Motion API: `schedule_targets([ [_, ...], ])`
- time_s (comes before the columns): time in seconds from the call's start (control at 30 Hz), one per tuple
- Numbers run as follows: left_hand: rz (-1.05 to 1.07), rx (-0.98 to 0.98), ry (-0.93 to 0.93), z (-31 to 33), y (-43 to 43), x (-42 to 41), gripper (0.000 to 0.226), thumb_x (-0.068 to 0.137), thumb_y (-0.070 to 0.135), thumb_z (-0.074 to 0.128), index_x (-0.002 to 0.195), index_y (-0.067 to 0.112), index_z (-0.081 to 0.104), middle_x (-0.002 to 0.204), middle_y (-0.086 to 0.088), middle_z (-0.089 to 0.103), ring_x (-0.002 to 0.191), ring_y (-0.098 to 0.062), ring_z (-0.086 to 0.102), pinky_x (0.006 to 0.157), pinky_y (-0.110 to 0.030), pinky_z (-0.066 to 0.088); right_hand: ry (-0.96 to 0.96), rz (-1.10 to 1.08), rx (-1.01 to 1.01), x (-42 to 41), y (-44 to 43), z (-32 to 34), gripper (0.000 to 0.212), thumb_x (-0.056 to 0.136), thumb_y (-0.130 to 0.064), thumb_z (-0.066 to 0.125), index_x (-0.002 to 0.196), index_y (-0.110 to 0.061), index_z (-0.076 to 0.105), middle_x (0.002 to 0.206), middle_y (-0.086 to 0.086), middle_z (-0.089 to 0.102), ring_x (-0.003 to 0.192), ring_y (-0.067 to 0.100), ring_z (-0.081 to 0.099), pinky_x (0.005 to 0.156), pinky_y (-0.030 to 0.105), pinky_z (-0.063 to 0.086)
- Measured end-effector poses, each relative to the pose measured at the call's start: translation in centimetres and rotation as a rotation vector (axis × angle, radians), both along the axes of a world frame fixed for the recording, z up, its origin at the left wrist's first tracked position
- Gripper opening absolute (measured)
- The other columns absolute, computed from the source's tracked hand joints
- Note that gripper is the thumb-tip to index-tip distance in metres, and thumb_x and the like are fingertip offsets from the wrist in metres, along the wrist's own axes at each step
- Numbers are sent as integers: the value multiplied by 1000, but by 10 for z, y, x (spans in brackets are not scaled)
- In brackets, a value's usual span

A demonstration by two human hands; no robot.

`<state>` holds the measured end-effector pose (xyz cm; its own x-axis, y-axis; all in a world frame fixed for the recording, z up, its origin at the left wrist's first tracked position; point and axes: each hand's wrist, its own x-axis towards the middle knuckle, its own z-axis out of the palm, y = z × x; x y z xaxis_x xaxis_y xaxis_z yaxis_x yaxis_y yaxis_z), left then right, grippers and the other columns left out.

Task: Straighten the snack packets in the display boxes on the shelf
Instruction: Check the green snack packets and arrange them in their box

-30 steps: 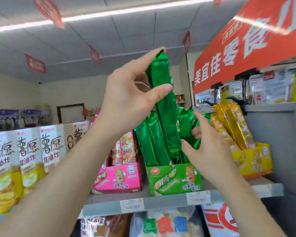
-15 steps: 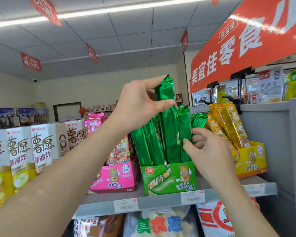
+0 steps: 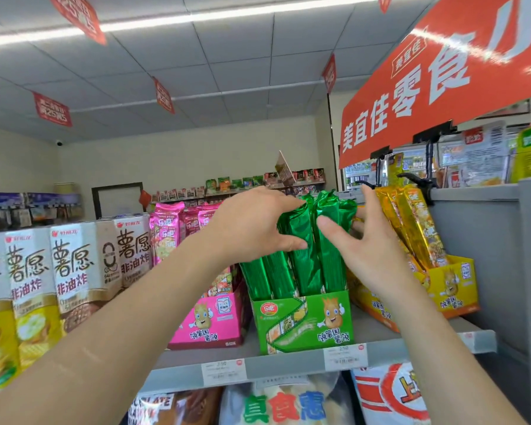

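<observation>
Hands both on green packets (image 3: 307, 265), which stand upright in green box (image 3: 304, 320) at front edge of shelf (image 3: 273, 366). Packet tops bunched together above the box, leaning a bit to its right.

L hand (image 3: 252, 228): comes in from left of green box, fingers curled over the packet tops, thumb pressed on front of the bunch lower down. Grips the bunch between thumb and fingers.

R hand (image 3: 362, 243): comes in from right of green box, thumb on front of the rightmost packets, fingers round the back and partly hidden. Bunch clasped between thumb and fingers, forefinger sticking up.

Pink box (image 3: 209, 320) w/ pink packets (image 3: 166, 228) just left of green box. Yellow box (image 3: 451, 289) w/ gold packets (image 3: 411, 222) just right of it, packets tilted back. Tall cartons (image 3: 74, 265) further left. Price tag (image 3: 345, 357) on shelf strip directly below green box. Red sign (image 3: 442, 72) above and to its right.
</observation>
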<state>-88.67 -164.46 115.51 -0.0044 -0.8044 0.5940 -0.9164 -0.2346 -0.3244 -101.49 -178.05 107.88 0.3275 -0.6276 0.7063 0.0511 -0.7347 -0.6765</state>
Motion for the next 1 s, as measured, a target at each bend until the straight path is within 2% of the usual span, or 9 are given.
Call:
schedule_targets([
  [0.13, -5, 46, -50, 7, -1, -1, 70, 86, 62, 57, 145, 29, 41, 138, -2, 55, 130, -22, 46, 103, -42, 44, 174, -55, -258, -1, -5, 0, 75, 84, -59, 56, 150, -34, 29, 136, -5, 44, 127, 12, 44, 95, 28, 37],
  [0.3, 18, 65, -17, 5, 3, 1, 71, 89, 58, 54, 150, 37, 26, 141, -4, 40, 128, -25, 35, 109, -43, 34, 113, 113, -130, -4, -3, -7, 88, 83, -59, 57, 148, -50, -2, 157, -14, 28, 138, 13, 40, 109, 48, 39],
  [0.4, 40, -12, 30, 7, 12, 8, 79, 82, 61, 61, 148, 34, 28, 136, -6, 49, 123, -26, 42, 104, -40, 37, 39, 53, -105, -5, 8, -18, 101, 72, -76, 55, 146, -54, -10, 161, -15, 14, 143, 15, 32, 112, 49, 35],
  [0.5, 8, -30, 117, 6, 17, 13, 75, 78, 58, 69, 142, 29, 41, 131, -1, 61, 116, -22, 56, 94, -31, 41, 33, -27, -124, 1, 18, -32, 114, 65, -81, 59, 145, -50, -17, 163, -15, 2, 147, 14, 21, 115, 46, 29],
  [0.63, -212, -100, 411, 4, 19, 13, 75, 74, 41, 80, 139, 34, 45, 129, 4, 58, 120, -15, 50, 92, -25, 36, 46, -52, -139, 13, 26, -47, 119, 73, -62, 69, 152, -33, -14, 164, -7, 3, 149, 11, 11, 119, 35, 21],
  [0.77, -417, -264, 579, -8, 14, 10, 69, 82, 24, 77, 141, 29, 42, 109, 13, 53, 109, -10, 49, 94, -26, 38, -16, -87, -135, 15, 27, -53, 109, 76, -61, 65, 153, -33, -7, 163, -5, 11, 147, 13, 19, 110, 26, 22],
  [0.87, -611, -473, 655, -5, 18, -1, 58, 90, 16, 67, 138, 31, 39, 102, 11, 50, 104, -21, 60, 97, -42, 50, -23, -89, -101, 14, 27, -55, 110, 68, -75, 54, 151, -38, -9, 163, -6, 12, 146, 14, 23, 106, 26, 24],
  [0.93, -756, -667, 697, 5, 24, -8, 58, 91, 13, 65, 138, 28, 36, 102, 0, 53, 95, -26, 64, 85, -45, 57, -19, -93, -74, 13, 27, -55, 112, 64, -80, 50, 150, -41, -9, 163, -7, 12, 146, 15, 24, 107, 28, 25],
  [1.0, -859, -844, 664, 11, 33, -13, 55, 93, 10, 61, 139, 17, 33, 101, -6, 54, 88, -25, 65, 75, -37, 58, -10, -95, -56, 13, 27, -56, 113, 65, -81, 52, 150, -40, -10, 163, -6, 13, 145, 17, 25, 109, 33, 29],
])
